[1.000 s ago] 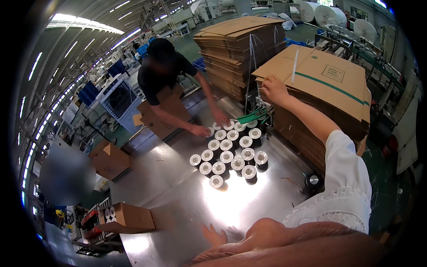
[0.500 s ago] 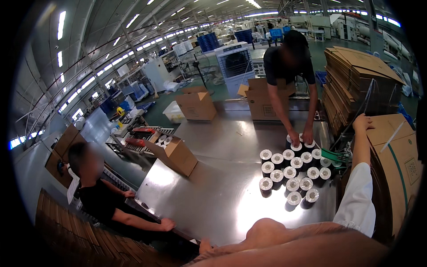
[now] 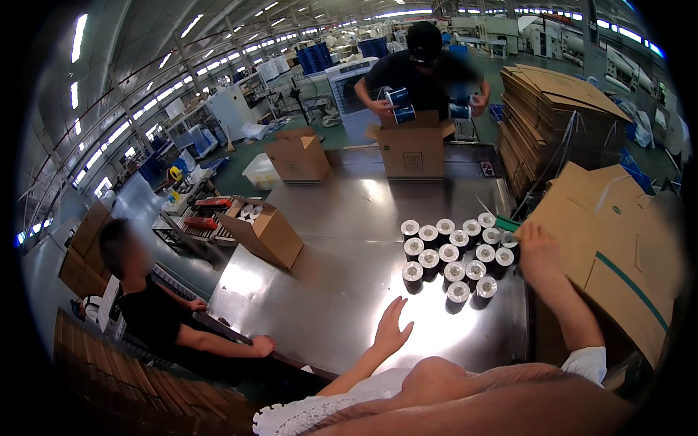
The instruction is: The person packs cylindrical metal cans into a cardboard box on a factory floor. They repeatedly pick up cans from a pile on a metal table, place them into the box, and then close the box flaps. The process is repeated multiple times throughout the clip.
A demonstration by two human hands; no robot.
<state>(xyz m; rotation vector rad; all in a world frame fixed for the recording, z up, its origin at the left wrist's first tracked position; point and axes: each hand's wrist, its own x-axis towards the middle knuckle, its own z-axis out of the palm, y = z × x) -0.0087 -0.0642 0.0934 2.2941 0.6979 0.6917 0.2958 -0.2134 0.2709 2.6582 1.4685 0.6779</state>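
The left hand (image 3: 392, 327) rests spread open on the steel desk (image 3: 327, 283). The right hand (image 3: 538, 251), empty, touches a flat cardboard box (image 3: 618, 247) beside the spools (image 3: 454, 254).

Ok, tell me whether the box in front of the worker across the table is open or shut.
Open. The cardboard box has its top flaps standing up and outward, and the co-worker's hand holds blue rolls just above it.

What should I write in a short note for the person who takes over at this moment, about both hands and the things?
Left hand: empty, fingers spread, flat on the steel table.
Right hand: raised at the edge of the flat cardboard sheet; grip not clear.
Rolls: a cluster standing upright on the table between the hands.
Co-worker's hands hold rolls over an open box at the far end.
Done: rolls grouped. Left: rolls remain unboxed on the table.
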